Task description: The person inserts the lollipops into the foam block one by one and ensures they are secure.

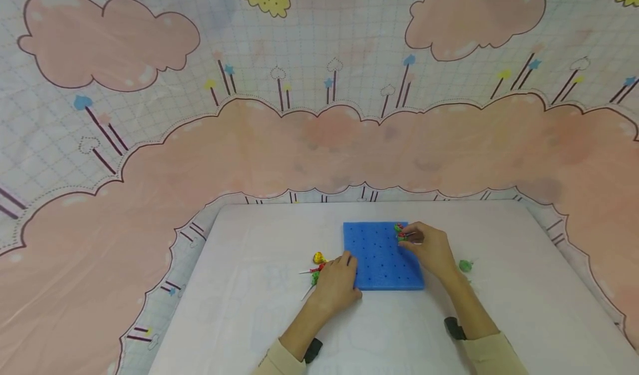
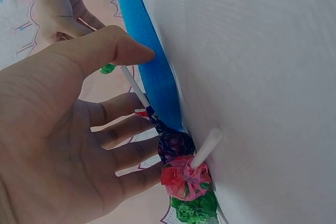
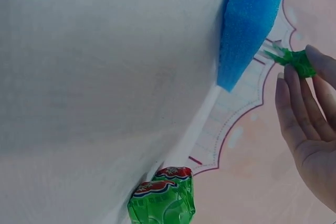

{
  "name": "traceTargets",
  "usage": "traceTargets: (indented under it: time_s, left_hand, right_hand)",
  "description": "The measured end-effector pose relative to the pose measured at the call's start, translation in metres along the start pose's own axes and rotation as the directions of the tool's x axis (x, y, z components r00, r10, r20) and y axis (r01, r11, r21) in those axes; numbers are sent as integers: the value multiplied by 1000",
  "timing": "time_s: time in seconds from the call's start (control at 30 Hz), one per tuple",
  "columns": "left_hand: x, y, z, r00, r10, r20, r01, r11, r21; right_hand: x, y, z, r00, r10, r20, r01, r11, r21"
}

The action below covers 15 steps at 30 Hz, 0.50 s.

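The right hand (image 1: 433, 248) pinches a green-wrapped lollipop (image 1: 402, 237) over the blue board's (image 1: 384, 278) far right corner, just beside a second lollipop (image 1: 397, 227). The left hand (image 1: 337, 280), fingers loosely extended, lies at the board's left edge, apparently touching it. Yellow (image 1: 319, 258), red and green lollipops lie beside that hand; another green sweet (image 1: 465, 265) lies right of the board on the white surface (image 1: 239, 264).
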<state>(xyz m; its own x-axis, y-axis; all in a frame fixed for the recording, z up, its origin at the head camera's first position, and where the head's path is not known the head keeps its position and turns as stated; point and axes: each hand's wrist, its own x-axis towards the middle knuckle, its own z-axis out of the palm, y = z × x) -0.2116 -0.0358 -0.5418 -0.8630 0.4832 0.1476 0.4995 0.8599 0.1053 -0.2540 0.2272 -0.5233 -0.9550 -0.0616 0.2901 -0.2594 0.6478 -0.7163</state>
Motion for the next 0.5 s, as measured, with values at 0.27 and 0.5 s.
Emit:
traceTargets:
  time_s: [0.27,0.5]
  left_hand:
    - [1,1,2,1000,-9,9,9,1000,-1]
    - [2,0,2,1000,-13,19,13,1000,0]
  right_hand:
    - [-1,1,-5,1000,-21,0,21,1000,14]
    - [-2,0,-13,999,-22,-31,22,1000,-10]
